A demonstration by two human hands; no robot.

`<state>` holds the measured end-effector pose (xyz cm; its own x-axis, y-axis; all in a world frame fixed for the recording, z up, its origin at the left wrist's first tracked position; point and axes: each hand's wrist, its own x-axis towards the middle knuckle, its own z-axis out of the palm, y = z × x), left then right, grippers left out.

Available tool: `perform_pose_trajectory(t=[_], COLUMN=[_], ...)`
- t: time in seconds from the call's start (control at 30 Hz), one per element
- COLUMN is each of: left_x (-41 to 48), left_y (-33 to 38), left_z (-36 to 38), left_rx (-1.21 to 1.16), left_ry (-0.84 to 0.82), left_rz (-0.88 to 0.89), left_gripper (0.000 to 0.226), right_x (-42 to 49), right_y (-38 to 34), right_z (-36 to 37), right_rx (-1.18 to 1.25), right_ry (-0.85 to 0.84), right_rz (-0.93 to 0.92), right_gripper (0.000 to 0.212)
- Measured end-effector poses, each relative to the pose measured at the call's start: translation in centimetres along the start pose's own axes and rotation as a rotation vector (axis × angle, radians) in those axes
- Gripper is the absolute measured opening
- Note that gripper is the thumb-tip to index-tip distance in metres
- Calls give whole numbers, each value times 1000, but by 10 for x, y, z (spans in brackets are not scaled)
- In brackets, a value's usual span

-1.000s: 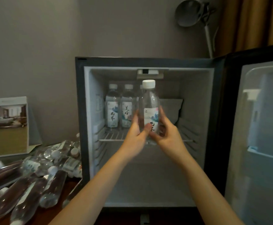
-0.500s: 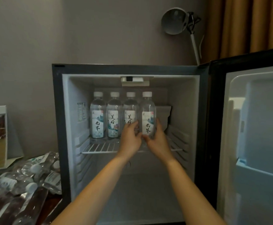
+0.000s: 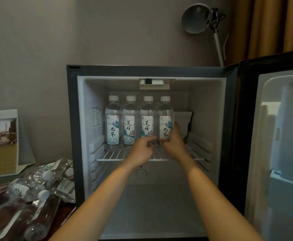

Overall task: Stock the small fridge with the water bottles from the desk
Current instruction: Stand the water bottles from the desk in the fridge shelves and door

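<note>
The small fridge (image 3: 72, 119) stands open in front of me. Several clear water bottles with white caps stand upright in a row at the back of its wire shelf (image 3: 111, 154). The rightmost bottle (image 3: 165, 119) rests on the shelf with my right hand (image 3: 174, 141) wrapped round its lower right side. My left hand (image 3: 143, 150) has its fingers curled at the base of that bottle and its neighbour (image 3: 147, 119); whether it grips is unclear. More bottles (image 3: 38, 197) lie in a pile on the desk at lower left.
The fridge door (image 3: 281, 145) hangs open on the right, its inner racks showing. The shelf has free room to the right of the row and in front of it. The compartment below holds nothing. A card stand (image 3: 1, 143) is at left, a lamp (image 3: 198, 18) behind.
The bottle I held in front of the fridge has gone in and now stands at the right end of the row. Both hands have slid down to its base.
</note>
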<state>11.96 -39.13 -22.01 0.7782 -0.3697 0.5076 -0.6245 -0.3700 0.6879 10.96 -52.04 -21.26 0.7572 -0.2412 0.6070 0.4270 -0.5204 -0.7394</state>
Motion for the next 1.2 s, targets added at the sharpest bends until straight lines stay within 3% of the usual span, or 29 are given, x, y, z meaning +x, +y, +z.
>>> perform_pose_trajectory(t=[0.3,0.43,0.5,0.57,0.73,0.83,0.93,1.03,1.13,1.2], left_x=[-17,-36,-52,-73,-135,-167,-191,-212,-237,-255], left_y=[-2,-6,-9,-14,-46,-77,-113,-153,-190,-207], left_z=[-9,-16,-19,-25,-56,-84,-112,-137,-149,-153], left_rx=[-94,-138,-160,-220,-169,-104,9,362,660,732], left_ry=[35,120,195,250,401,533,635,616,423,345], left_rz=[7,42,50,56,83,34,-156,-390,-754,-931], left_gripper=[36,28,27,27,43,44,37,20,49,61], right_x=[-1,-30,-49,-66,-104,-131,-157,-178,-193,-199], right_y=[1,-6,-14,-21,-30,-28,-25,-23,-22,-22], right_z=[1,12,22,34,81,121,165,206,236,253], right_rx=[-88,-206,-224,-194,-24,30,42,-33,-52,-66], right_ry=[-35,204,347,363,-25,-249,-458,-628,-768,-825], right_rz=[67,-42,-167,-272,-179,-99,-33,-57,-35,-21], right_gripper=[75,60,41,19,12,23,28,17,18,18])
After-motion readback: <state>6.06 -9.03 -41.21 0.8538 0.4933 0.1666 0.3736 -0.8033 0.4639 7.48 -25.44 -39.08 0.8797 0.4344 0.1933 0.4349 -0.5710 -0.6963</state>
